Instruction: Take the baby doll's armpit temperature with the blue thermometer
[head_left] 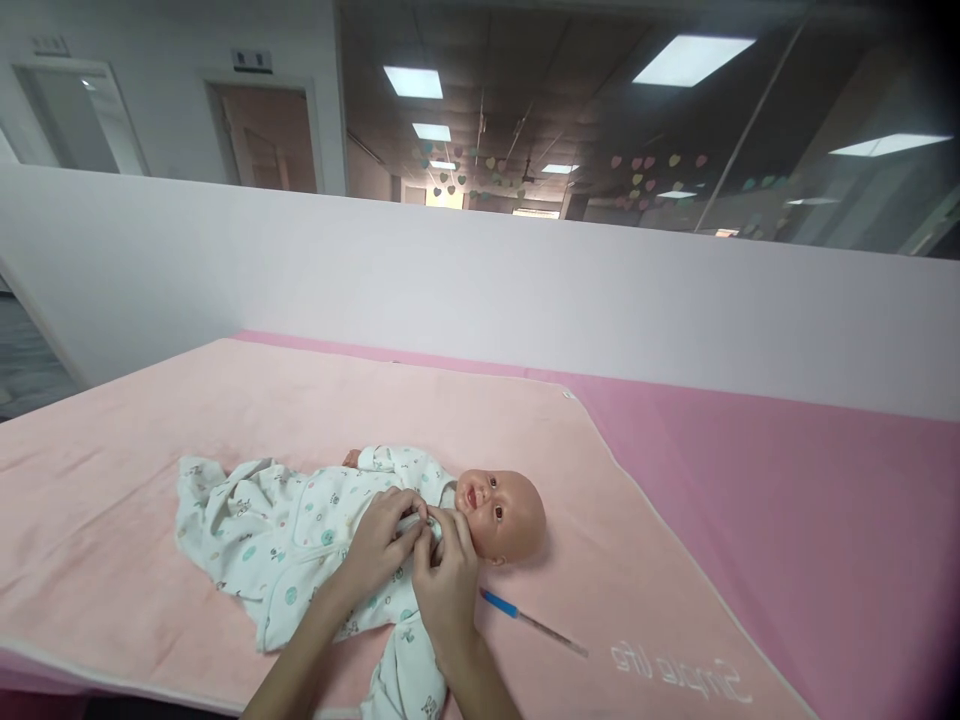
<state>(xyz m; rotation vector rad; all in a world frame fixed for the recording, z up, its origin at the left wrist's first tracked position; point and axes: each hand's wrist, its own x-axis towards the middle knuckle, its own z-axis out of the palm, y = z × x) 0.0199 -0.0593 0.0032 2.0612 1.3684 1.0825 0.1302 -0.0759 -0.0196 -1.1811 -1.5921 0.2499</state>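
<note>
A baby doll lies on its back, its head towards the right. It wears a white onesie printed with small green and brown figures. Both of my hands meet at the chest, just below the doll's chin. My left hand is closed, finger and thumb pinching the onesie's front near the neckline. Beside it, my right hand also pinches this cloth, with bent fingers close to the doll's cheek. The fingers hide the exact spot they grip. A slim thermometer-like stick with a blue end lies right of my right hand.
Under the doll is a pale pink blanket with pale lettering, over a darker pink surface. A low white partition runs along the back. Glass and doors stand beyond it.
</note>
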